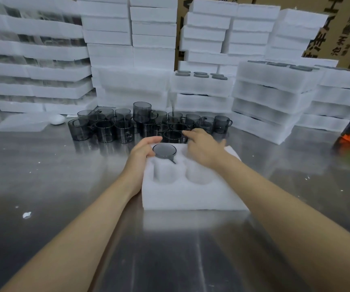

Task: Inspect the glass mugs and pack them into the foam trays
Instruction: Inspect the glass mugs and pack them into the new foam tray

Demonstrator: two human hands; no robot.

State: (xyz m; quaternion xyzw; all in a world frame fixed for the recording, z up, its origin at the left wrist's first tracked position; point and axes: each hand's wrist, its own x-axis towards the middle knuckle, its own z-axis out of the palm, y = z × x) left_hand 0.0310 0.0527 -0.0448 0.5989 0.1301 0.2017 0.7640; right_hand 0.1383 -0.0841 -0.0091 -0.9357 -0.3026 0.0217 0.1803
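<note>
Now left hand [143, 151] beside potted mug [164, 151], foam tray [191, 194], right hand [203, 147] reaching

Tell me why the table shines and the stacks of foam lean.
Head view: the steel table mirrors overhead light in pale streaks; the wide lens bends the foam stacks at the edges; the left stacks are blurred, the tray sharper.

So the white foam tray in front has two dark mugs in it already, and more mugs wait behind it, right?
Not quite. The head view shows only one dark mug in the foam tray; its other visible pockets are empty. More mugs do wait behind it.
</note>
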